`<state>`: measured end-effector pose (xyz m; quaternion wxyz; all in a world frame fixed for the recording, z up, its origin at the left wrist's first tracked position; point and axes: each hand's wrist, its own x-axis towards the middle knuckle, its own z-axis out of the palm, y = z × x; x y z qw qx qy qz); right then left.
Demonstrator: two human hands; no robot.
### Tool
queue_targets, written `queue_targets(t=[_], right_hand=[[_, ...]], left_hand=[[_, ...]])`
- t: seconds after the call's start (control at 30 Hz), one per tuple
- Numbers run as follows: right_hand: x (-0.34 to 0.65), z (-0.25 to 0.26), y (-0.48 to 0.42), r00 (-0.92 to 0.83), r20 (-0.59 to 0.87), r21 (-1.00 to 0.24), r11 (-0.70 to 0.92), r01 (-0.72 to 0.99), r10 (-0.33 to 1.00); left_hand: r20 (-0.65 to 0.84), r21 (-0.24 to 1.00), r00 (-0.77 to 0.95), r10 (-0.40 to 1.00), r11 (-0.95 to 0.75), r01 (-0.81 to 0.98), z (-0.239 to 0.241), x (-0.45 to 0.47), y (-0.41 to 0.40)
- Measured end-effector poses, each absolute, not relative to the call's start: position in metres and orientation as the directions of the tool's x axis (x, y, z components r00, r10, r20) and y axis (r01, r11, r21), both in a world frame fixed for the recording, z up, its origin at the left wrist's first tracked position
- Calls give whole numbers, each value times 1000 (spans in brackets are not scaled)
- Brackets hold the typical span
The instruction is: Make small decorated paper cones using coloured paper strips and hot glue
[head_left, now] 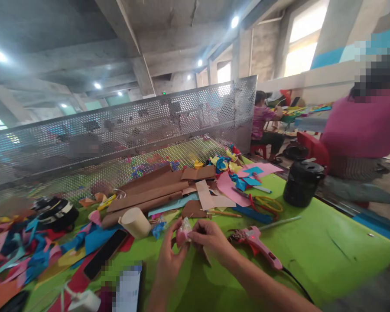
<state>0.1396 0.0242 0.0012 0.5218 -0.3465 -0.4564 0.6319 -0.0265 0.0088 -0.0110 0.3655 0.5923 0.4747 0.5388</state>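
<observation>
Between my two hands is a small pink piece (182, 237) with a clear, shiny wrap at its top; its exact kind is hard to make out. My left hand (170, 251) grips it from the left with thumb and fingers. From the other side, my right hand (211, 239) pinches its edge, fingers closed. To the right lies a pink glue gun (263, 247) with a small red light and a black cord. A cream-coloured roll (135, 222) and a crumpled blue scrap (158, 229) are just beyond my left hand.
Coloured scraps (26, 255), a black phone (105, 253) and a lit phone (128, 286) lie left. Brown sheets (149, 197) and scissors (271, 208) lie ahead, before a perforated metal screen (195, 112). A black canister (303, 184) stands right. Co-workers sit beyond.
</observation>
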Motion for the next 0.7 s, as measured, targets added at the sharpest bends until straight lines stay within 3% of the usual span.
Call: queue_targets(t=[0.17, 0.37, 0.7], right_hand=[[138, 7, 20, -218, 25, -909, -69, -410, 976], [136, 16, 14, -271, -9, -830, -158, -535, 962], [131, 11, 15, -288, -74, -692, -257, -674, 955]], left_hand=[[229, 954, 6, 973, -226, 196, -5, -23, 8], [171, 985, -90, 981, -169, 29, -8, -17, 7], [40, 993, -61, 997, -46, -112, 6, -21, 8]])
